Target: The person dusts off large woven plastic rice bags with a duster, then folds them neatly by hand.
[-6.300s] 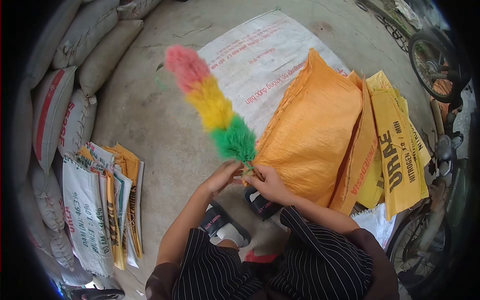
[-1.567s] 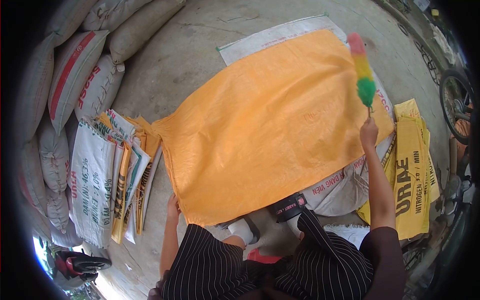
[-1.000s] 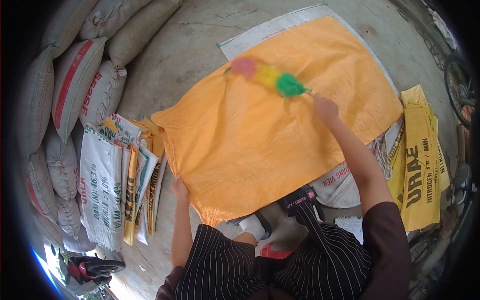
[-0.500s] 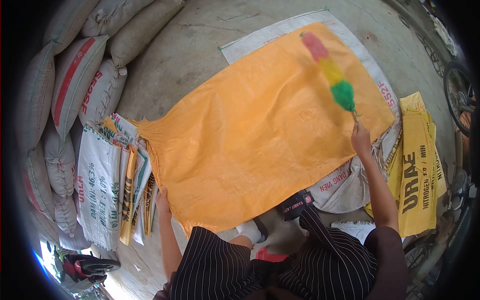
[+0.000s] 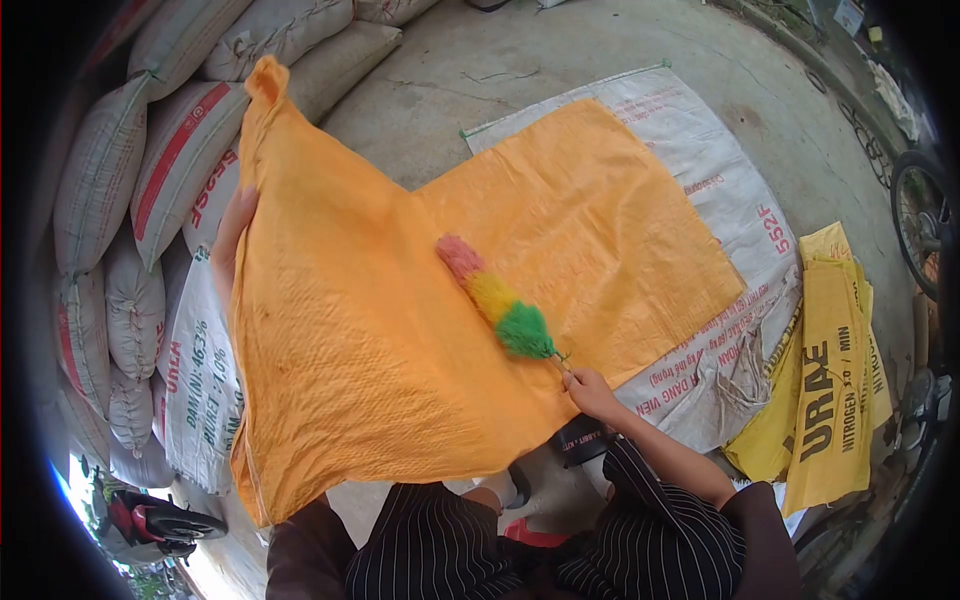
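A big orange woven sack (image 5: 350,330) fills the middle of the head view. Its left part is lifted and folded up, while the right part lies flat on a white printed sack (image 5: 735,215). My left hand (image 5: 238,215) grips the raised left edge, partly hidden behind the cloth. In my right hand (image 5: 592,393), closed round the thin handle, is a feather duster (image 5: 495,300) with pink, yellow and green bands. The duster's head lies over the orange sack near the fold.
Stuffed white sacks (image 5: 185,165) are piled at the left, with folded printed sacks (image 5: 195,390) beside them. Yellow printed sacks (image 5: 830,370) lie at the right. A motorbike (image 5: 160,520) stands at lower left, and a bicycle wheel (image 5: 918,220) shows at far right.
My left hand has moved up, lifting the orange sack's left side off the floor and folding it. My right hand has brought the duster down and left, toward the sack's middle.
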Tool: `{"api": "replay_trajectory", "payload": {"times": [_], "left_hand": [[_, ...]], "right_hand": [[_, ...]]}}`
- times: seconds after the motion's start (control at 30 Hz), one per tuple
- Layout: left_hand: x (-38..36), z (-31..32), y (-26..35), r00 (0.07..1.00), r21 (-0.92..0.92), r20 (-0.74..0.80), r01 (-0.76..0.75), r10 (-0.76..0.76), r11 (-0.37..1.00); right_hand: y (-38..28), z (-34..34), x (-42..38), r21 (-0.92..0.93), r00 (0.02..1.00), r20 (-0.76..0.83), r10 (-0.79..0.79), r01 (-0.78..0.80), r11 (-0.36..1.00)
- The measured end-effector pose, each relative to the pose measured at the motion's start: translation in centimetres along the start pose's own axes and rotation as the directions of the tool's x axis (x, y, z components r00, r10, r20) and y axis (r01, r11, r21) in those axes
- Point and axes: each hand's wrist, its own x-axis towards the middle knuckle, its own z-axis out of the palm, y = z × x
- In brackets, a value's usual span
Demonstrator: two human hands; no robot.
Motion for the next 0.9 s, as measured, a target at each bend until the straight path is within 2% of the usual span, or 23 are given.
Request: {"api": "replay_trajectory", "payload": {"times": [0.03,0.07,0.1,0.13,0.17,0.23,0.27,0.3,0.43,0.5,0.57,0.6,0.67,0.73,0.77,0.8,0.83,0.87,0.9], "left_hand": [[2.7,0.2,-0.1,0.984,-0.063,0.078,0.166,-0.161,0.984],[4.6,0.5,-0.1,0.937,-0.115,0.164,0.330,-0.309,0.937],[5.1,3.1,-0.1,0.940,-0.033,0.179,0.300,-0.290,0.953],[4.8,7.1,-0.7,0.942,0.047,0.194,0.269,-0.273,0.962],[4.3,10.1,-1.6,0.936,-0.128,0.253,0.283,-0.245,0.950],[5.9,14.1,-7.3,0.888,-0.159,0.383,0.334,-0.254,0.929],[5.1,17.8,-10.7,0.917,0.116,0.287,0.254,-0.278,0.960],[4.6,19.4,-13.2,0.925,0.095,0.286,0.232,-0.250,0.968],[1.8,23.0,-20.4,0.902,0.148,0.292,0.285,-0.317,0.947],[0.2,23.3,-21.1,0.881,0.195,0.300,0.318,-0.365,0.928],[-1.3,23.0,-20.3,0.759,0.155,0.446,0.457,-0.475,0.876],[-1.6,22.9,-20.8,0.761,0.157,0.439,0.459,-0.478,0.875],[-2.5,22.7,-23.4,0.636,0.407,0.553,0.358,-0.539,0.840],[-4.4,20.3,-26.3,0.723,0.455,0.500,0.250,-0.478,0.855],[-5.4,18.4,-28.0,0.802,0.519,0.425,0.164,-0.419,0.839],[-6.5,15.9,-27.1,0.863,0.655,0.312,0.108,-0.397,0.748],[-8.0,13.2,-27.5,0.940,0.767,0.166,0.067,-0.298,0.638],[-9.3,10.3,-27.3,0.973,0.827,0.057,0.080,-0.225,0.556],[-10.7,7.5,-27.4,0.969,0.858,-0.064,0.176,-0.240,0.483]], "right_hand": [[-0.5,-1.2,0.6,0.305,0.962,0.172,0.210,-0.255,0.918],[-1.1,-2.5,1.0,0.517,0.855,0.392,0.339,-0.510,0.688],[-1.9,-3.6,0.9,0.502,0.856,0.391,0.339,-0.507,0.700],[-2.7,-4.8,0.7,0.690,0.900,0.249,0.358,-0.424,0.586],[-2.5,-6.1,0.3,0.671,0.932,0.138,0.335,-0.336,0.661],[-2.1,-8.8,-0.4,0.572,0.957,-0.090,0.275,-0.176,0.801],[-2.4,-11.3,-1.1,0.783,0.917,-0.163,0.364,-0.104,0.614],[-2.5,-12.7,-1.5,0.929,0.857,-0.211,0.470,0.027,0.368],[-0.9,-15.4,-2.9,0.864,0.813,-0.303,0.497,0.013,0.503],[-0.9,-15.3,-3.3,0.887,0.793,-0.315,0.522,0.050,0.460],[-0.4,-14.8,-3.2,0.882,0.778,-0.311,0.545,0.024,0.470],[-0.4,-14.6,-3.2,0.864,0.750,-0.339,0.568,0.010,0.503],[-0.9,-14.2,-2.9,0.847,0.719,-0.367,0.590,-0.002,0.531],[-1.9,-14.3,-2.6,0.764,0.636,-0.503,0.586,0.010,0.645],[-1.4,-14.4,-2.6,0.767,0.631,-0.505,0.589,0.016,0.642],[-0.6,-14.3,-2.6,0.692,0.566,-0.616,0.548,0.055,0.720],[0.2,-14.1,-2.7,0.607,0.493,-0.714,0.497,0.083,0.790],[0.8,-14.0,-2.8,0.614,0.484,-0.714,0.506,0.085,0.785],[1.4,-13.8,-3.0,0.516,0.456,-0.784,0.422,0.099,0.851]]}}
